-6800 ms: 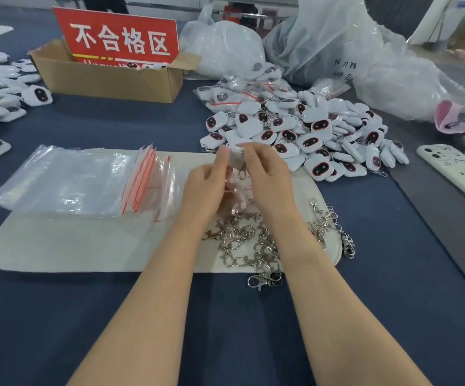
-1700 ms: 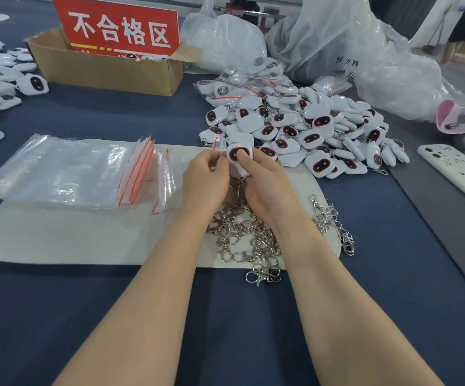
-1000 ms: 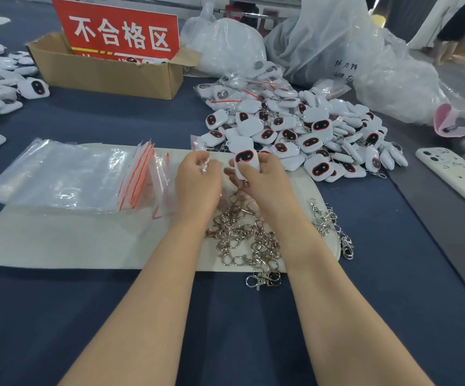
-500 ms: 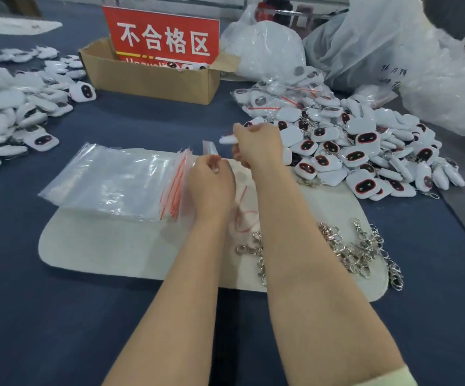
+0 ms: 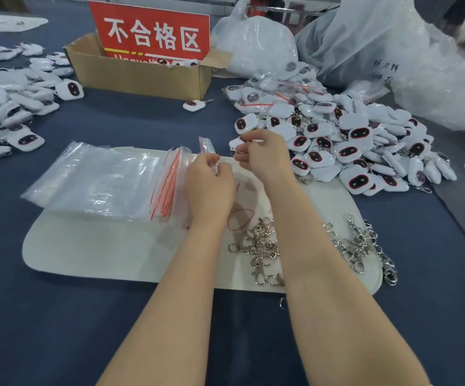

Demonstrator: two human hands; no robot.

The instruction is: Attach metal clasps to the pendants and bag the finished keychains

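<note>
Two hands meet just above the middle of the frame. The right hand has its grip closed in a pinch on one white pendant. A bit of metal shows under the fingers, though I cannot tell whether a clasp is fully hooked on. The left hand, just beside it and lower, has its grip curled round the mouth of a small clear bag that stands up between the two. By my reading this is the bagging step for a single keychain, with the pendant held near the bag's opening but not yet inside. Outward from there, a thick stack of unused bags lies left of the hands on a pale mat. A red rubber band lies between the forearms, and loose clasps sit in tangles toward the mat's lower right. Right of the hands, a big pile of pendants covers part of the blue bench. A few bagged keychains at its far edge, toward the upper middle, seem already sealed. Another heap fills the upper left, beside a cardboard box with a red sign. Judging by the many spare clasps and bags, only a small part looks done and most of the work is left.
</note>
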